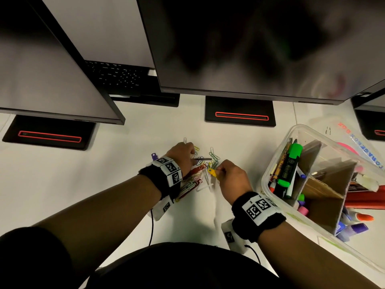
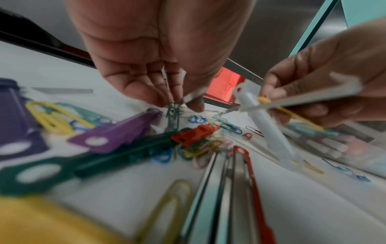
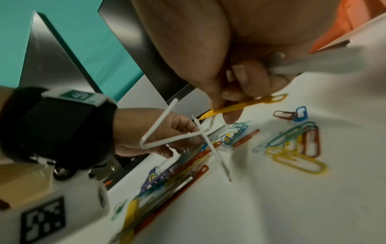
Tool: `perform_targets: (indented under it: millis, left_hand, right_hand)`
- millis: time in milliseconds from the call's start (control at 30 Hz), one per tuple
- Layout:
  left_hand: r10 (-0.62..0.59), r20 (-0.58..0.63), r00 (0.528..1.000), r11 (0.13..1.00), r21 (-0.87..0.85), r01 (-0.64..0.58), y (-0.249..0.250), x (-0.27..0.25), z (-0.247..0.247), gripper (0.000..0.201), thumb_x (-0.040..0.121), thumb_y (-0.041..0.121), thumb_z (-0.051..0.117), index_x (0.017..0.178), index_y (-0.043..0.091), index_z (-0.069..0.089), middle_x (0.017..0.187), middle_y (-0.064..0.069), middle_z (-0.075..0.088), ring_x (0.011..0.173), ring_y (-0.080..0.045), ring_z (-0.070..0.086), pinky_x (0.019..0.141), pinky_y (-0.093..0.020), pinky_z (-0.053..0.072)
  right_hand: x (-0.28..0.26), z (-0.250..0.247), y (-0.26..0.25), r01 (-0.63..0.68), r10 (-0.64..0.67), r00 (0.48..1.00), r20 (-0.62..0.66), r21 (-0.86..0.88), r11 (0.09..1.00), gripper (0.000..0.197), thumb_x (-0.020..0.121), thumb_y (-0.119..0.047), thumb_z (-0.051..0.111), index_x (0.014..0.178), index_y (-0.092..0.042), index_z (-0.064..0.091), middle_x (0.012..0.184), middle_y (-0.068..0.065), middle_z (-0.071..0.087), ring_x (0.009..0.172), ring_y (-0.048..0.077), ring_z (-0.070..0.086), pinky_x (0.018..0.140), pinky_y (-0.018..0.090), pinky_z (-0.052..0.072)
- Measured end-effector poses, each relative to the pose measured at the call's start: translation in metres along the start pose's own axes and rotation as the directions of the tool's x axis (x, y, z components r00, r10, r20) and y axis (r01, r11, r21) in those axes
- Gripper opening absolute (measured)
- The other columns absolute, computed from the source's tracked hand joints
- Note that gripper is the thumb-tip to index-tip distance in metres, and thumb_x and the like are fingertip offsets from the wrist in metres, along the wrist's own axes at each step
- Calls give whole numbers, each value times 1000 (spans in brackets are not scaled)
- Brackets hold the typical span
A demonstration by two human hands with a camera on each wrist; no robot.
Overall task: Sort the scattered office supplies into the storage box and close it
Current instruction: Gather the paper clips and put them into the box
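Observation:
A heap of coloured paper clips (image 1: 210, 161) and plastic file fasteners (image 1: 190, 184) lies on the white desk (image 1: 125, 184). My left hand (image 1: 194, 158) reaches into the heap, and its fingertips (image 2: 188, 104) pinch a green paper clip (image 2: 173, 115) together with a thin metal strip. My right hand (image 1: 218, 170) pinches a yellow fastener (image 3: 240, 106) and grips white fastener strips (image 3: 309, 64) in the same fist. The clear storage box (image 1: 270, 174) stands open at the right, with cardboard dividers, pens and a green highlighter (image 1: 289, 163) inside.
Three monitors on black stands (image 1: 239, 113) line the back of the desk. The box's lid (image 1: 358, 147) lies under the box's far side. Loose clips (image 3: 292, 148) are spread to the right of the heap. Purple, green and red fasteners (image 2: 117, 133) lie below my left wrist.

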State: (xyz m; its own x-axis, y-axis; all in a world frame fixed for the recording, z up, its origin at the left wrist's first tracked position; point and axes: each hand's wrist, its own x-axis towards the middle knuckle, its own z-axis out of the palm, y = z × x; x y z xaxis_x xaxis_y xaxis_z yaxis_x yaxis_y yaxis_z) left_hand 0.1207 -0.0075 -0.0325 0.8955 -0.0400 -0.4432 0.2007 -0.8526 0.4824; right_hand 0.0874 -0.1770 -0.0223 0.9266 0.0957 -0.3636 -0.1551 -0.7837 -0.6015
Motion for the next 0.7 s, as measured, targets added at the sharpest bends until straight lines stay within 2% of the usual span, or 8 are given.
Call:
perform_targets:
  millis: [67, 167, 300, 433, 600, 700]
  left_hand:
    - [32, 21, 999, 999, 43, -33, 1, 2, 1, 27, 88, 26, 60, 113, 16, 55, 114, -10, 55, 106, -26, 55, 91, -34, 45]
    - [83, 41, 996, 990, 110, -87, 2, 2, 1, 15, 90, 22, 53, 102, 15, 60, 107, -10, 56, 100, -27, 57, 83, -29, 43]
    - [89, 41, 995, 987, 130, -94, 6, 1, -4, 15, 90, 20, 51, 97, 13, 62, 105, -11, 58, 98, -26, 57, 82, -30, 43]
    - [73, -25, 997, 997, 5, -73, 10, -3, -12, 15, 90, 21, 54, 98, 13, 63, 104, -9, 62, 96, -23, 58, 77, -25, 41]
    - [80, -77, 994, 980, -176, -92, 18, -15, -22, 12, 91, 19, 54, 99, 14, 62, 91, 3, 63, 84, -13, 55, 75, -21, 39]
    - [127, -71, 989, 953, -268, -142, 27, -20, -29, 14, 91, 14, 53, 100, 13, 64, 90, -1, 67, 83, -17, 59, 77, -26, 46]
  right_hand:
    - [-3, -2, -4, 1, 1, 999, -37, 58, 998, 15, 90, -2, 46, 85, -11, 57, 75, 3, 59, 69, 21, 53, 54, 21, 36]
    - [-3, -6, -10, 35, -24, 995, -101, 115, 993, 14, 92, -5, 46, 85, -12, 56, 73, 3, 57, 64, 18, 50, 51, 13, 34]
    - [-4, -10, -16, 30, -2, 991, -134, 209, 977, 16, 93, -7, 46, 81, -17, 52, 73, 3, 59, 60, 13, 49, 51, 15, 36]
    - [-7, -12, -20, 18, 14, 992, -125, 254, 967, 15, 93, -10, 47, 82, -18, 53, 75, 0, 58, 62, 6, 48, 51, 10, 35]
    - [-12, -21, -31, 69, -13, 984, -176, 310, 948, 15, 94, -11, 49, 82, -19, 53, 67, -9, 53, 59, 1, 47, 48, 4, 37]
    - [-17, -38, -43, 141, -59, 969, -240, 338, 931, 15, 94, -11, 51, 82, -20, 54, 68, -12, 54, 60, -1, 48, 51, 3, 38]
